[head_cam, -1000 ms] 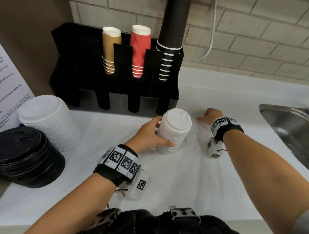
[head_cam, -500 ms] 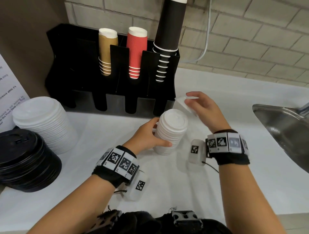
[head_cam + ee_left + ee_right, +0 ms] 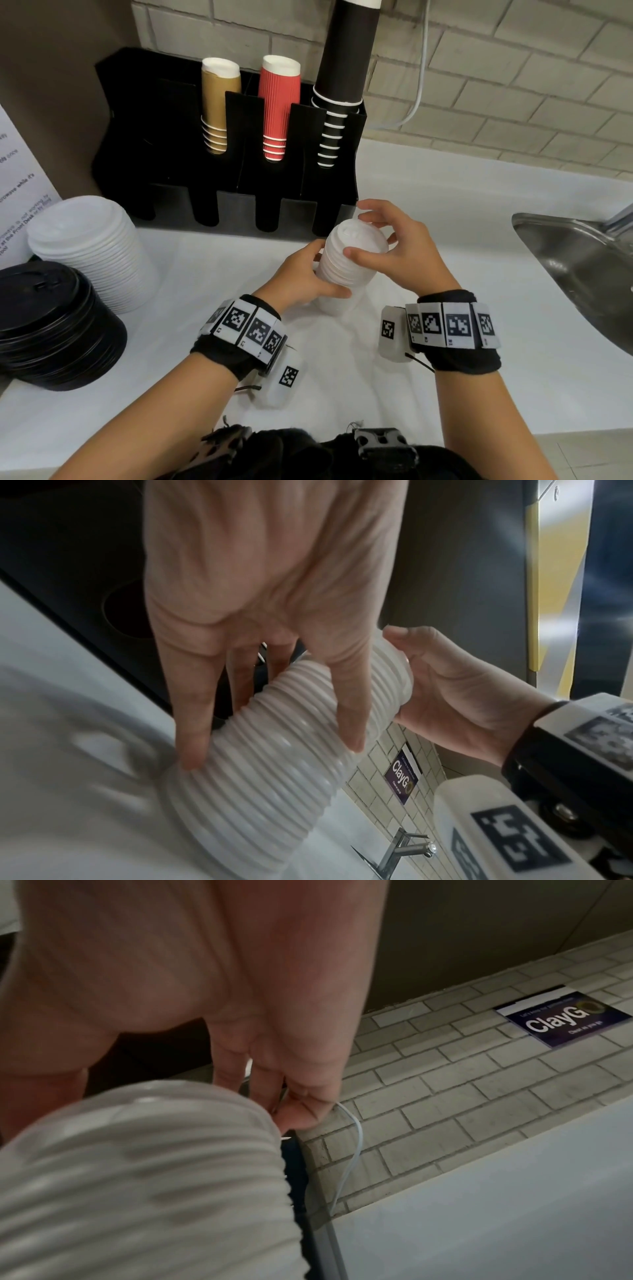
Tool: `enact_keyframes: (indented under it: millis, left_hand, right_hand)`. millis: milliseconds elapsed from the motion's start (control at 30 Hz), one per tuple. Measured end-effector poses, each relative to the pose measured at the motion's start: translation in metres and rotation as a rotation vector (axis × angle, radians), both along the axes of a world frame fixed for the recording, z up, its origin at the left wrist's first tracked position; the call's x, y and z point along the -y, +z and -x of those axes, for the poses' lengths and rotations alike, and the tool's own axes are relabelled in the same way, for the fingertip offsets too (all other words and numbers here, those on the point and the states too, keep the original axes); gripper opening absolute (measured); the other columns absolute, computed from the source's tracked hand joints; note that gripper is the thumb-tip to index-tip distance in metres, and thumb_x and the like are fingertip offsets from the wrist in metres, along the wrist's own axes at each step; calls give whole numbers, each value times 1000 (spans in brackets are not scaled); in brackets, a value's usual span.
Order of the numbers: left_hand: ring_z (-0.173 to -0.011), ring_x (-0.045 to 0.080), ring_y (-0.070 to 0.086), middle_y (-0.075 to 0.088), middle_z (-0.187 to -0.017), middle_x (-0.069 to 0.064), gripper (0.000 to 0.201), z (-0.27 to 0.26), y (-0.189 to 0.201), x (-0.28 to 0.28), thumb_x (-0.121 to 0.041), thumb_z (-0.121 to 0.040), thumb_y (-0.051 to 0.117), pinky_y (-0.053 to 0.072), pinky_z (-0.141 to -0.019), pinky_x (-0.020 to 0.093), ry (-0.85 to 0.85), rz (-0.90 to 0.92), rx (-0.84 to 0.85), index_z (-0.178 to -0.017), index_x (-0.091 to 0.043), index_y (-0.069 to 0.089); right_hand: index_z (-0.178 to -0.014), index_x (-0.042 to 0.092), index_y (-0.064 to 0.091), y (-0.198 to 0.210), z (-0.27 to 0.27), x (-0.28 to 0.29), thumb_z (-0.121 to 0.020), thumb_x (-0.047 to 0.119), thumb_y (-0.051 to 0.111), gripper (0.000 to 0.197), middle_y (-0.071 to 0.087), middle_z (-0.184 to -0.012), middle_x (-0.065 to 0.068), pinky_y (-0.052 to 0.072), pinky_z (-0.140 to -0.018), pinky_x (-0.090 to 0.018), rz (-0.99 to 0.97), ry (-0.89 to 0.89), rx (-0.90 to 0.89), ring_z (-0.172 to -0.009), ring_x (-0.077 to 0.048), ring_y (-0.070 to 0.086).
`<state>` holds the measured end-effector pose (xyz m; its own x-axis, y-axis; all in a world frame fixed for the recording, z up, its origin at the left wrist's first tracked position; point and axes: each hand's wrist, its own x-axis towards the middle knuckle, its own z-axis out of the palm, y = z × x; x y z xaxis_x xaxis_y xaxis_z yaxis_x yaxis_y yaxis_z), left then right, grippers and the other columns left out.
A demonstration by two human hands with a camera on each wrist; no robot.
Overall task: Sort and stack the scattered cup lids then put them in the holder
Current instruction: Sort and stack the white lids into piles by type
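You hold a tall stack of small white lids (image 3: pixel 346 270) upright on the white worktop (image 3: pixel 479 342), just in front of the black holder (image 3: pixel 164 137). Your left hand (image 3: pixel 301 277) wraps the lower half of the column, thumb in front and fingers round the far side; the left wrist view shows those fingers spread down the ribbed rims. Your right hand (image 3: pixel 397 250) curls over the top, thumb on the near side and fingertips on the uppermost lid, apparently seating it.

These lids look like thin moulded plastic: very light, a little springy, smooth enough to slide on one another. A column this tall will probably bow or shear in the middle if you lift it from one end, so keep one hand low and one capping the top, and squeeze gently, since hard pressure could dent the rims. The stack already seems to lean slightly toward the holder.

To your left a wider stack of large white lids (image 3: pixel 92 253) stands beside a stack of black lids (image 3: pixel 54 325), both on the worktop and not yet in the holder. The holder's upper slots carry brown cups (image 3: pixel 219 102), red cups (image 3: pixel 279 102) and black cups (image 3: pixel 342 68); which of its compartments is meant for lids cannot be told from here. A steel sink (image 3: pixel 582 260) lies to your right, well apart from the stack.
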<state>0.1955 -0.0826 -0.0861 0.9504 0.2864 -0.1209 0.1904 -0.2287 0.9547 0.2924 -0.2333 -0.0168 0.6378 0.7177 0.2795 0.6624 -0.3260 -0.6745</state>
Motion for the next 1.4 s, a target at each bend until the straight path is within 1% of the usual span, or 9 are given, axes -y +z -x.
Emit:
enact_keyframes:
  millis: [233, 400, 567, 733, 867, 1000, 1167, 1300, 1400]
  left_hand:
    - [-113, 14, 56, 59, -123, -6, 81, -1, 0, 2, -20, -66, 90, 52, -95, 39, -3, 18, 9, -135, -28, 48]
    - [-111, 13, 56, 58, -122, -6, 80, -8, 1, 3, -21, -67, 89, 52, -93, 39, -1, 20, 11, -135, -27, 46]
    - [-111, 16, 56, 58, -120, -5, 75, -32, 9, 6, -17, -71, 86, 52, -85, 34, -4, 12, 12, -134, -23, 46]
    - [-117, 21, 55, 58, -124, -1, 79, -51, 12, 11, -19, -71, 86, 48, -98, 40, 6, -12, 5, -137, -20, 44]
    - [-130, 21, 45, 44, -142, 4, 93, -42, 13, 1, -25, -71, 86, 43, -106, 41, 62, 4, -27, -147, -24, 33]
    - [-121, 16, 48, 46, -141, 3, 74, -11, 14, -17, -29, -78, 81, 44, -92, 31, 168, 53, -13, -141, -25, 42]
    - [-122, 17, 52, 53, -134, -4, 56, 22, 16, -30, -34, -81, 77, 47, -100, 36, 235, 111, -5, -131, -27, 52]
    - [-121, 14, 53, 54, -133, -5, 48, 33, 23, -34, -32, -85, 73, 48, -99, 36, 263, 135, 45, -129, -28, 54]
    - [-116, 9, 56, 57, -131, -6, 44, 35, 32, -32, -36, -87, 69, 48, -100, 36, 301, 157, 141, -128, -30, 54]
  right_hand:
    - [-127, 31, 52, 1, -2, 2, -69, 29, 83, 66, 58, -119, 9, 40, -89, -22, 62, 64, 30, -112, -12, 52]
    - [-131, 37, 47, 1, -15, -4, -68, 31, 84, 73, 43, -124, 9, 34, -83, 0, 227, 109, -16, -111, -7, 44]
    - [-135, 37, 43, 13, -41, -15, -74, 30, 79, 71, 46, -120, 1, 38, -84, -20, 386, 107, -27, -110, -17, 47]
    - [-133, 38, 45, 22, -57, -23, -78, 27, 74, 63, 44, -120, -2, 39, -80, -24, 497, 79, -36, -108, -20, 48]
    - [-133, 40, 42, 26, -61, -26, -74, 33, 78, 70, 43, -121, 0, 41, -82, -28, 596, 69, -4, -107, -20, 47]
    - [-130, 43, 39, 26, -60, -29, -69, 36, 82, 75, 44, -116, 0, 41, -77, -31, 655, 48, 10, -102, -23, 50]
    - [-129, 43, 41, 29, -61, -26, -71, 38, 80, 70, 48, -118, -2, 42, -80, -32, 658, 45, 33, -105, -25, 51]
    - [-130, 40, 42, 39, -56, -26, -72, 37, 79, 69, 51, -119, -3, 46, -92, -39, 620, 49, 57, -110, -26, 50]
    - [-130, 41, 43, 55, -46, -29, -71, 42, 79, 69, 53, -120, 0, 40, -100, -46, 516, 71, 162, -114, -22, 44]
